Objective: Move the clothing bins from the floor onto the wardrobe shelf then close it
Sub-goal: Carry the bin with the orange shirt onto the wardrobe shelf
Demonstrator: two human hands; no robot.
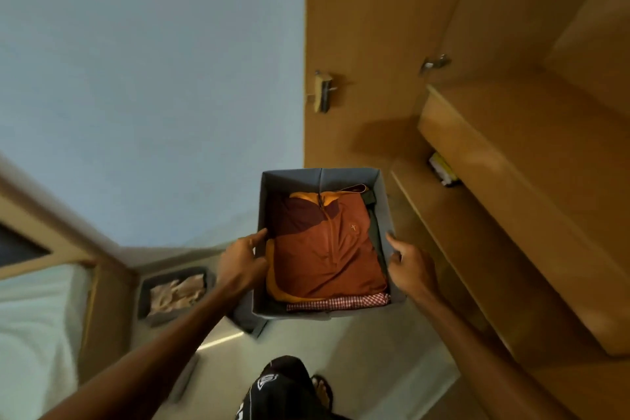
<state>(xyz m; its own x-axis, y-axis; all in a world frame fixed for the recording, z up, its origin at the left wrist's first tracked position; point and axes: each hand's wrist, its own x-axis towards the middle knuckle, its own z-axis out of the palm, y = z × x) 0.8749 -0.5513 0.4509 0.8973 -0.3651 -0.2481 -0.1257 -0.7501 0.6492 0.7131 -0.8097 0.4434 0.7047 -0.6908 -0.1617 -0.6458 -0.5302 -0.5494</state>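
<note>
I hold a grey fabric bin up in the air in front of the open wardrobe. Folded clothes fill it, with a rust-orange jacket on top and a red checked cloth along the near side. My left hand grips the bin's left wall, thumb over the rim. My right hand grips the right wall the same way. A second grey bin with pale clothes stands on the floor at lower left. The wardrobe's wooden shelves lie to the right of the held bin.
The open wardrobe door with a metal handle stands behind the bin. A small yellow-white item lies on a lower shelf. A bed is at far left. My foot in a sandal is on the pale floor.
</note>
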